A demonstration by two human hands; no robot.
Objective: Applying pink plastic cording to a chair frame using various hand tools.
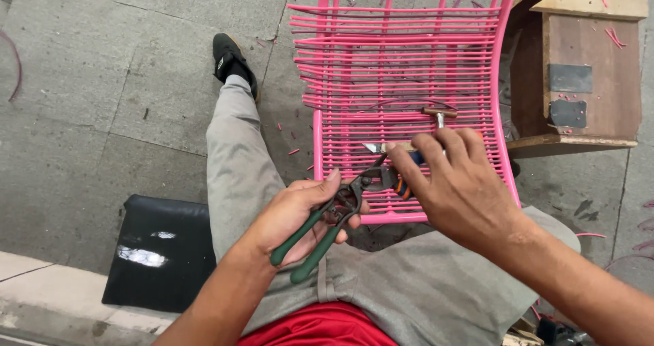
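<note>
My left hand [300,213] grips green-handled pliers [325,230], jaws pointing up-right toward the near edge of a pink woven chair seat [402,73]. My right hand [458,182] reaches over that seat with its fingers closed around a blue-and-orange handled tool [407,176], mostly hidden under the fingers. A small knife [387,147] with a pale handle and a hammer [439,113] with a wooden handle lie on the pink strands just beyond my right fingers. The pliers' jaws meet the tool in my right hand at the seat's front edge.
My grey-trousered leg [238,162] stretches out left of the chair to a black shoe [231,58]. A black cushion [160,250] lies on the concrete at lower left. A wooden box [586,67] stands at upper right. Pink cord scraps litter the floor.
</note>
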